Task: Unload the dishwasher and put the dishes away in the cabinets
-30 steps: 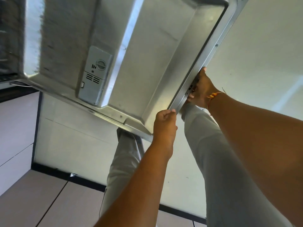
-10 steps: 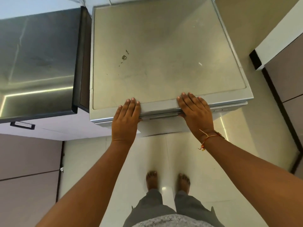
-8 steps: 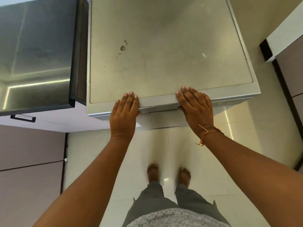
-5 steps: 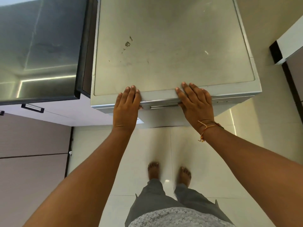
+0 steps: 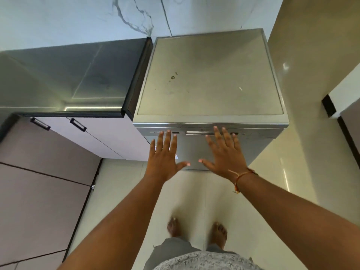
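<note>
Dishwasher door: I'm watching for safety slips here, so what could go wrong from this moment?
The dishwasher door looks shut, yet both open hands, left hand and right hand, hover off it; if unlatched, it might drop toward the bare feet. The glossy floor could be slippery.
</note>
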Demonstrator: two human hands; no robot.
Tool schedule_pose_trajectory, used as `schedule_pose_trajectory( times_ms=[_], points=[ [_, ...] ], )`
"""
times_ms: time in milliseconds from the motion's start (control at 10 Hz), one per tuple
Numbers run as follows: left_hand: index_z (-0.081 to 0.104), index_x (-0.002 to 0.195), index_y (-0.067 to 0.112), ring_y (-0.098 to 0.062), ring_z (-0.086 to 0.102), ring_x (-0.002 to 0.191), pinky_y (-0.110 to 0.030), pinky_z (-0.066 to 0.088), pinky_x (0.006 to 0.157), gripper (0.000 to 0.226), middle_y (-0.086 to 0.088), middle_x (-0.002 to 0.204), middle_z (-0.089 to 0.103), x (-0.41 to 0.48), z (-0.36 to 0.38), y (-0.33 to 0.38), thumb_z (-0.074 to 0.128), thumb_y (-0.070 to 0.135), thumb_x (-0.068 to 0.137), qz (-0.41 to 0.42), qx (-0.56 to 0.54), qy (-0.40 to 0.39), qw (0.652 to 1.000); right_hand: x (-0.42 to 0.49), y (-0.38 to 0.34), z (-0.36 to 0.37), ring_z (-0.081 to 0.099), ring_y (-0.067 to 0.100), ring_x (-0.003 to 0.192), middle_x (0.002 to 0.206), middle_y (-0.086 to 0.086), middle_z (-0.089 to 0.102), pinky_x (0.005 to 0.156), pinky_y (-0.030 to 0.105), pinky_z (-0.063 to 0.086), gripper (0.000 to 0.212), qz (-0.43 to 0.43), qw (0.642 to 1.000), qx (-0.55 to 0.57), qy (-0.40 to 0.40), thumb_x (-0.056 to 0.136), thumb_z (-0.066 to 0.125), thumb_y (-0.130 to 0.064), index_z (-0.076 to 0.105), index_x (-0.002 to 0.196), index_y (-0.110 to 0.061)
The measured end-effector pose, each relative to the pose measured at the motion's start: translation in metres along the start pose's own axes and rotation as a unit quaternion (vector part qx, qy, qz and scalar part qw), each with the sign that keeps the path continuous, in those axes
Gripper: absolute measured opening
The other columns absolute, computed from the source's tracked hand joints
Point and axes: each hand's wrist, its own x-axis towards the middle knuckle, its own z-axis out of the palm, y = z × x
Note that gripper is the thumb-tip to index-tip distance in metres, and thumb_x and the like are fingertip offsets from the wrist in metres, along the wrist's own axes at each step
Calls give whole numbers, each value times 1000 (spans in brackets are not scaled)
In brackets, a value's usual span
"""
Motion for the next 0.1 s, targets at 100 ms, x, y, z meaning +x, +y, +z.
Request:
schedule_pose_trajectory(
  times_ms=[100],
  points=[
    [-13,155,20,-31,-26,146,-62,5,116,115,-8,160,-26,-21,-17,-19,7,95,70,-28,2,20,999,-2,-17,-19,-6,37,151,166,12,-3,118,61,5,98,1,1000,12,7,79,30,-87,24,156,-27]
  ],
)
